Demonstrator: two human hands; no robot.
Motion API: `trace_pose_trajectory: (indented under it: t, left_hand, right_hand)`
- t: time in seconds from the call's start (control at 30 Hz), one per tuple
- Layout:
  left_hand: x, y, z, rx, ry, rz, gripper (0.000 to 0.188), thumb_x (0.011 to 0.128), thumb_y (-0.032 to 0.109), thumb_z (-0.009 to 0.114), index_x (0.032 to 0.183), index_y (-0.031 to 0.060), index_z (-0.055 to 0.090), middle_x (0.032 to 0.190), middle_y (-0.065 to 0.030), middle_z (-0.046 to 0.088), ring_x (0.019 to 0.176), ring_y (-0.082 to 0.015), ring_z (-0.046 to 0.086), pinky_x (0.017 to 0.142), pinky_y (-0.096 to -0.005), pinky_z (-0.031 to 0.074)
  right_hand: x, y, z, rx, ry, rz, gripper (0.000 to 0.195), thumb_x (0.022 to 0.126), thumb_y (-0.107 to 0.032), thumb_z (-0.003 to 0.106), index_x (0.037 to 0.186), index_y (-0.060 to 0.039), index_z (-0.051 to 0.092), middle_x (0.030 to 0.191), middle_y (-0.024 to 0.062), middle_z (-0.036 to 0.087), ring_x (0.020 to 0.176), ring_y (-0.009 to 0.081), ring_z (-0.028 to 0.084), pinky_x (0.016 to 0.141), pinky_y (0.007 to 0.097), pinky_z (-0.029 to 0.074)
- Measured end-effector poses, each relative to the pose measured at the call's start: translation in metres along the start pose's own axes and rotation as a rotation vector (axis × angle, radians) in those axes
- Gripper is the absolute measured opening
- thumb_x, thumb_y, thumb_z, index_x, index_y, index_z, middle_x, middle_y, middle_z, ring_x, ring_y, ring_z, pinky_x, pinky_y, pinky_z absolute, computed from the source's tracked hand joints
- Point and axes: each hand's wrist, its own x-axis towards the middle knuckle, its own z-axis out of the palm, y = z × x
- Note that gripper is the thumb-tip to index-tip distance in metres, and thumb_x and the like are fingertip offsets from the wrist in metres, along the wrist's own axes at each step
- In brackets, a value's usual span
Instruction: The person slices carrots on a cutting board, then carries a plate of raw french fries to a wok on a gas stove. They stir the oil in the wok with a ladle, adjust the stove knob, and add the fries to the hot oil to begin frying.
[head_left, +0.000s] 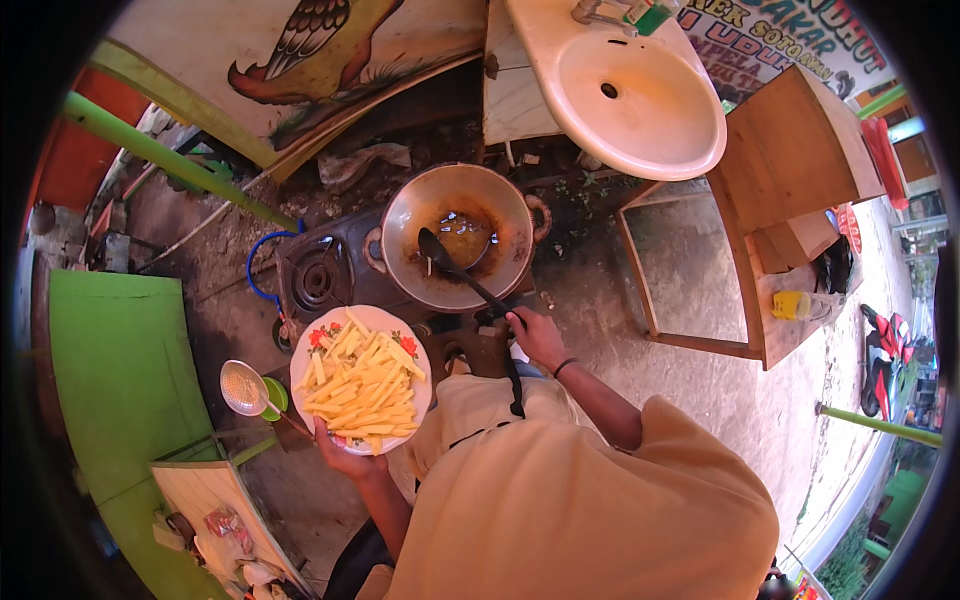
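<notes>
My left hand grips the near rim of a white floral plate heaped with raw potato sticks. In my right hand is the handle of a black spatula or ladle, its head down in a wide metal wok. Brown-stained oil lies at the bottom of the wok, and a thin pale piece shows beside the utensil's head. The wok stands on the right side of a dark gas stove; the left burner is bare, just beyond the plate.
A perforated metal skimmer rests across a small green container left of the plate. A blue gas hose curves beside the stove. Ahead is a washbasin; at right, a wooden-framed cabinet. A green panel stands at left.
</notes>
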Motion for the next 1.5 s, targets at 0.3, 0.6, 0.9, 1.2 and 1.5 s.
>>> trace_pose_trajectory:
  t: [0.3,0.6,0.9,1.2,1.5]
  left_hand:
    - [-0.001,-0.002,-0.002,-0.015,0.005,-0.005,0.058,0.094,0.038,0.042,0.137,-0.0003,0.035,0.137,-0.0171,0.044,0.122,-0.0317,0.048,0.101,-0.0426,0.041]
    - [-0.003,0.001,0.005,-0.019,0.026,-0.019,0.056,0.095,0.037,0.042,0.136,-0.0011,0.037,0.136,-0.0169,0.046,0.121,-0.0313,0.049,0.101,-0.0419,0.041]
    - [-0.004,0.001,0.009,-0.035,0.029,-0.026,0.055,0.096,0.036,0.041,0.135,-0.0018,0.038,0.135,-0.0174,0.046,0.121,-0.0311,0.049,0.101,-0.0412,0.041]
    - [-0.002,-0.003,-0.001,-0.045,0.033,-0.020,0.053,0.096,0.035,0.040,0.135,-0.0010,0.038,0.135,-0.0169,0.047,0.120,-0.0305,0.050,0.100,-0.0411,0.042]
    - [-0.005,-0.003,0.001,-0.063,-0.002,-0.011,0.053,0.096,0.034,0.041,0.136,-0.0007,0.037,0.135,-0.0168,0.046,0.121,-0.0307,0.050,0.100,-0.0417,0.042]
  right_hand:
    - [0.006,0.019,0.004,-0.085,0.020,0.084,0.027,0.092,-0.031,0.052,0.090,-0.0056,0.062,0.077,0.0230,0.063,0.077,0.0442,0.060,0.067,0.0533,0.048]
    - [-0.001,0.011,-0.025,-0.007,0.059,0.113,0.028,0.092,-0.029,0.052,0.095,-0.0033,0.063,0.079,0.0240,0.063,0.078,0.0435,0.061,0.068,0.0511,0.048]
    - [-0.005,0.019,-0.001,0.112,0.247,0.164,0.025,0.092,-0.027,0.053,0.111,-0.0132,0.062,0.093,0.0207,0.065,0.085,0.0414,0.062,0.072,0.0474,0.050]
    - [0.011,0.026,0.001,0.127,0.192,0.027,0.026,0.092,-0.024,0.055,0.116,-0.0161,0.062,0.094,0.0184,0.066,0.087,0.0391,0.063,0.073,0.0439,0.051]
    - [0.015,0.028,-0.009,0.140,0.102,0.051,0.026,0.092,-0.023,0.057,0.115,-0.0116,0.063,0.097,0.0199,0.065,0.090,0.0370,0.064,0.075,0.0383,0.051]
